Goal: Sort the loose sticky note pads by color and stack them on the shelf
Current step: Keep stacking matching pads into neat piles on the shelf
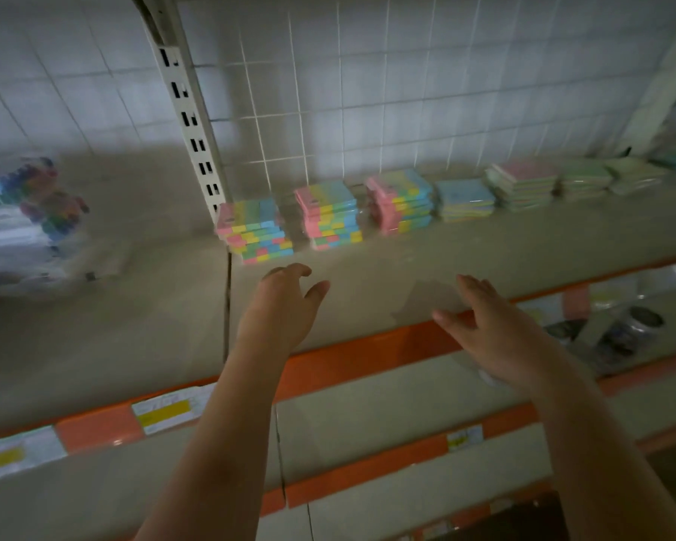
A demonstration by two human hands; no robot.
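Observation:
Sticky note pads stand in stacks along the back of a grey shelf (406,259). Three multicolour stacks come first: one at the left (256,232), one in the middle (330,214), one to its right (401,201). Further right are a blue stack (465,199), a pink-topped stack (523,185) and pale green stacks (586,179). My left hand (282,302) hovers over the shelf just in front of the left multicolour stack, fingers loosely curved, holding nothing. My right hand (484,329) is over the shelf's front edge, fingers spread, empty.
A clear bag of coloured markers (36,212) lies on the shelf at the left. A slotted white upright (194,126) divides the shelf bays before a wire grid back. Orange price rails (367,361) edge the shelves; jars (633,329) sit lower right.

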